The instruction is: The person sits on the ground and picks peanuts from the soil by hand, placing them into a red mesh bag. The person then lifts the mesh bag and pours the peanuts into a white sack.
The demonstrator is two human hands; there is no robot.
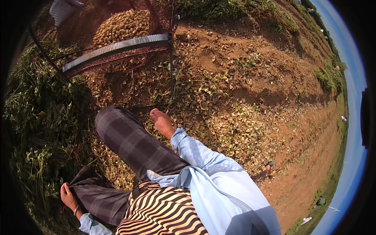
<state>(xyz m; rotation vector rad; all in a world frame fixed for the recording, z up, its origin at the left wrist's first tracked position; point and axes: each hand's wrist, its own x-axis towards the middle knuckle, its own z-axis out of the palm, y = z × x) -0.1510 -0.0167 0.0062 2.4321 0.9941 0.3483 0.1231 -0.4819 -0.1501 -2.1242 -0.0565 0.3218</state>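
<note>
My right hand [162, 122], at the end of a light blue sleeve, hangs beside my right knee above leaf-strewn soil. Its fingers look loosely curled, and no object shows in it. At lower left, my left hand [69, 196] wears a bracelet and lies against my dark plaid trousers [97, 202]; whether it grips the cloth is unclear. Beyond my knees stands a frame with a flat grey bar [117, 50] and reddish netting [158, 17]. Behind the bar a heap of unshelled peanuts [123, 28] rests in the netting, apart from both hands.
Uprooted leafy plants [44, 117] are piled along my left side. More green plants [211, 10] lie at the top. Dry leaves [246, 129] cover the reddish soil to my right. A pale sack [63, 13] shows behind the frame. A distant person [320, 201] is at the field's edge.
</note>
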